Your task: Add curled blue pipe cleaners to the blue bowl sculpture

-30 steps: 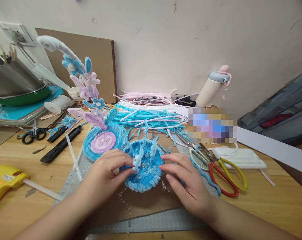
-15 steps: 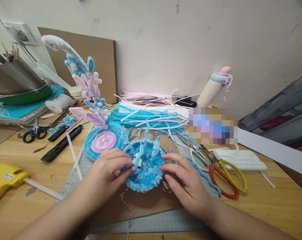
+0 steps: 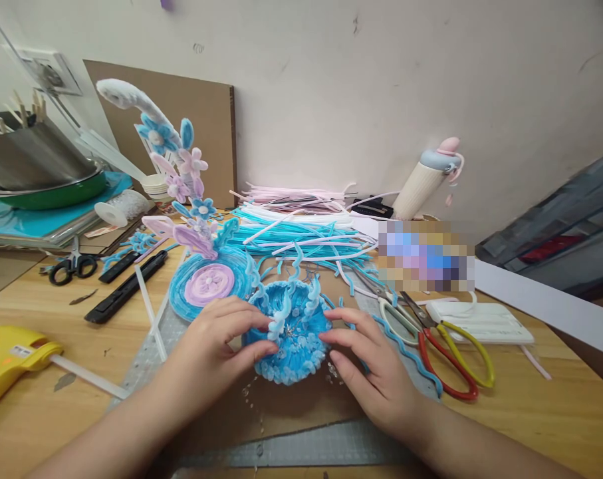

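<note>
Blue bowl: over cardboard.
Left hand: fingers at pale curl; whether pinched, can't tell.
Right hand: fingers open, touching bowl's side.
Risk: uneven pressing might bend curl or tip bowl.

Silvery metal pot w/ wooden sticks atop round green dish, far L, below sq. white wall socket. Brown cardboard sheet stands vs. off-white wall. Ribbed cream bottle w/ pink top, back R; white rectangular plastic device on wooden table, R.
</note>
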Motion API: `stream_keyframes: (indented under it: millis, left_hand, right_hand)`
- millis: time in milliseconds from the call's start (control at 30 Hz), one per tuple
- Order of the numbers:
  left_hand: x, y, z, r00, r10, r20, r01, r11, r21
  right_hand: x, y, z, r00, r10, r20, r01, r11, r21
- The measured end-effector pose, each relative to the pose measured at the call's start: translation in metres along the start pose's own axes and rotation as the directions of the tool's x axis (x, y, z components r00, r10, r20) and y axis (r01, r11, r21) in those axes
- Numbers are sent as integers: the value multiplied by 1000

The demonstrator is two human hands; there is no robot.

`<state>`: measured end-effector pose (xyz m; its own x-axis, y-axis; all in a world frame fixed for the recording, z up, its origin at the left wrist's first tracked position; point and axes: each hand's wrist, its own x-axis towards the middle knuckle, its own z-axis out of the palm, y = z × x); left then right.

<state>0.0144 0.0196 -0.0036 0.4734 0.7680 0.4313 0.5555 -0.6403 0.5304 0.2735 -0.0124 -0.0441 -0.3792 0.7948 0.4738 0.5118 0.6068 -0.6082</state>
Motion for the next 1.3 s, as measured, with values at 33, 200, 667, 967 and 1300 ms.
stream_keyframes:
  millis: [33,200,667,967,1300]
  left_hand:
    - [0,1,0,1000,-22,1,22,1000,-14]
    - [3,5,-1,994,-101,34,105,984,-146]
    - [5,13,-7,992,-100,78,103,994,-26]
    - [1,8,-7,991,-117,65,118,993,-1]
    - [-3,13,-19,995,-96,-35,93,991,-96]
  right_hand:
    - [0,0,0,1000,-1,-2,1,1000,-1]
    - [0,-1,0,1000,4,-11,-5,1000,-6]
    - [-1,-2,0,1000,-4,-5,4,1000,-20]
    - [15,22,-26,981,166,-102,-191,917,-350]
    - [18,31,-24,866,464,188,-265,744,-613]
